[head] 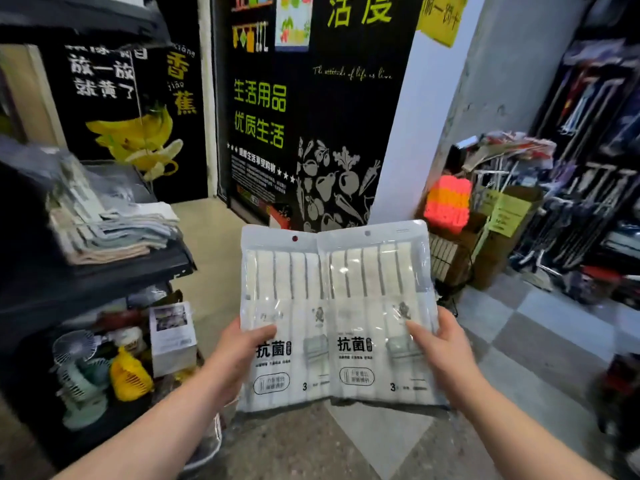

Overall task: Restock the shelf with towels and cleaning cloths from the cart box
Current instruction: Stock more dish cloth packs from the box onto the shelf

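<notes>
1. Landmark: the dark shelf [145,268], at the left side of my view. Everything below is placed off it.
2. Left hand [239,355]: grip closed on the left cloth pack [284,299]. The thumb lies on the front face and the fingers are hidden behind the pack.
3. Right hand [443,355]: grip closed on the right cloth pack [374,292], with the thumb in front and the fingers behind.
4. Both packs are in the air to the right of the shelf, well apart from it and not on it yet.
5. The packs are upright and side by side. Their inner edges meet or overlap, and I can't tell which.
6. Each pack is a clear bag of white cloths with grey stripes. A printed label sits low on the front and a hang hole is at the top.
7. Shelf, upper board: a stack of folded towels [110,233] in grey, white and beige, lying flat.
8. Shelf, lower level: small fans [79,375], with a yellow item [130,375] just right of them. A white box [173,337] stands at the shelf's right end.
9. Beyond the shelf and behind the packs is a black poster [311,116] with green lettering.
</notes>
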The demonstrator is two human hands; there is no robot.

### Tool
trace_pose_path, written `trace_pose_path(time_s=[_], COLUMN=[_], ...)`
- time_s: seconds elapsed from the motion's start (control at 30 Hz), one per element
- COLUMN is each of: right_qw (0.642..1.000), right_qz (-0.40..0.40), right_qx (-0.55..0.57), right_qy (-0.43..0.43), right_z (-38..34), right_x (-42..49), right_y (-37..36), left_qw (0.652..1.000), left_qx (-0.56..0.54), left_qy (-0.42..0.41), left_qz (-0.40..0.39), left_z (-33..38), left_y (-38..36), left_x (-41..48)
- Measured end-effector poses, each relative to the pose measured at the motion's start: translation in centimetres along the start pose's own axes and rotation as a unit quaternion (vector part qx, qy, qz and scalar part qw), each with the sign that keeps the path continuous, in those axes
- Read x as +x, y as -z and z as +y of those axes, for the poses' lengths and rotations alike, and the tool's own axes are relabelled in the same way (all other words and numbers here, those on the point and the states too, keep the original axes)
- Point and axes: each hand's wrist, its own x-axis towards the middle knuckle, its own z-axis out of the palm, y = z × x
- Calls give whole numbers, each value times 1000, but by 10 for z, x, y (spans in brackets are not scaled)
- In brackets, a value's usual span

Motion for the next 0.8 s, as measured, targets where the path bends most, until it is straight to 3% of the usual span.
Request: trace_pose_path(time_s=[0.2,0.43,0.8], right_qw=[999,1000,992], right_qz=[28,15,-113], right_qx=[-2,8,50], right_qy=[15,12,39], right_z=[-29,-35,-28], right_x=[100,180,345], right_y=[-22,-71,-170], left_qw=[999,999,991], left_qx=[10,11,2], left_qy=[-19,-13,-57], left_qz=[-48,-29,121], left_z=[53,82,116], left_y=[-15,-7,21], left_x=[105,181,285])
